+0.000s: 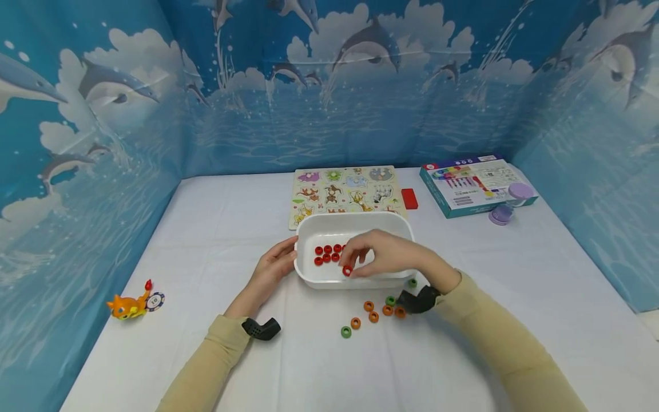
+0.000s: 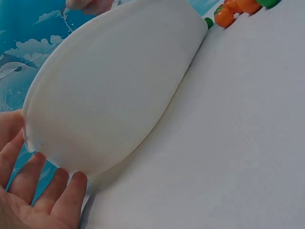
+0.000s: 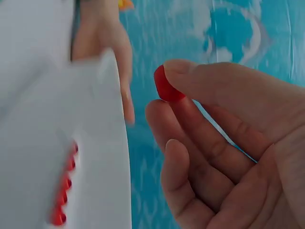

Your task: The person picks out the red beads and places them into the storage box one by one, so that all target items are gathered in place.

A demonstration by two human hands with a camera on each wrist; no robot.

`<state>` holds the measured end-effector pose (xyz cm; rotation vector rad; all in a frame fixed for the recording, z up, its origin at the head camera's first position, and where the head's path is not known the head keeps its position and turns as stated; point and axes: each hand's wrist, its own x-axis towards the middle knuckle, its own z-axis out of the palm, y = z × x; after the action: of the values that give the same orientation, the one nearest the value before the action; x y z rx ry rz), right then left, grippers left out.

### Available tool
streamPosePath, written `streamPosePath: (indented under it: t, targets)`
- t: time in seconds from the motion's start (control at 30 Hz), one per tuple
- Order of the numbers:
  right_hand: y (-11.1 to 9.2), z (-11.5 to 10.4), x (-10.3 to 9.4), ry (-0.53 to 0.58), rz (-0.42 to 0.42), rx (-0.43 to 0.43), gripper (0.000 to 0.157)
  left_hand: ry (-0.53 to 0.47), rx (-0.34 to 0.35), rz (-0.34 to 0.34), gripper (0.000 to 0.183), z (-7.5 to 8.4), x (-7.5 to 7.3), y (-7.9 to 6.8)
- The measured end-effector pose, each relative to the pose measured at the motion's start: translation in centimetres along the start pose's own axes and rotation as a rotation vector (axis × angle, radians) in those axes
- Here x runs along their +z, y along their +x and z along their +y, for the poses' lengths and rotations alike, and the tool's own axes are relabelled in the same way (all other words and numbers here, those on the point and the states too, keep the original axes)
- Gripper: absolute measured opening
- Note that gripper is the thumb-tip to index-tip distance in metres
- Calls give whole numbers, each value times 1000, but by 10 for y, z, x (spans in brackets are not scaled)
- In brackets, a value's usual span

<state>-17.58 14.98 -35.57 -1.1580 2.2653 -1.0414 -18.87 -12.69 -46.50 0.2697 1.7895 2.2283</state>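
Observation:
A white plastic tray (image 1: pixel 355 280) stands in the middle of the table, with red beads (image 1: pixel 326 258) in two short rows on its floor. My right hand (image 1: pixel 383 252) is over the tray and pinches one red bead (image 3: pixel 167 86) between thumb and fingers. Part of the rows is hidden beneath that hand in the head view. On the tray's left end rests my left hand (image 1: pixel 270 267); in the left wrist view its fingertips touch the outer wall, the fingers only slightly bent. Several orange beads (image 1: pixel 373 317) and green beads (image 1: pixel 346 332) lie loose in front of the tray.
Behind the tray is a wooden animal puzzle (image 1: pixel 334 191), with a red block (image 1: pixel 409 198) beside it. A boxed set (image 1: pixel 473 186) and purple-lidded tubs (image 1: pixel 501 214) are at the back right. An orange toy figure (image 1: pixel 127 306) and a poker chip (image 1: pixel 155 301) lie at left.

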Motion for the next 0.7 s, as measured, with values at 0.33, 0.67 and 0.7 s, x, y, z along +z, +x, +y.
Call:
streamPosePath:
  t: [0.33, 0.67, 0.7]
  targets:
    - [24, 62, -31, 12, 37, 186, 27, 10, -16, 22, 51, 0, 0, -2]
    - [30, 81, -20, -51, 5, 234, 21, 17, -2, -7, 51, 2, 1, -4]
    - [30, 82, -19, -57, 4, 222, 21, 18, -3, -9, 51, 2, 1, -4]
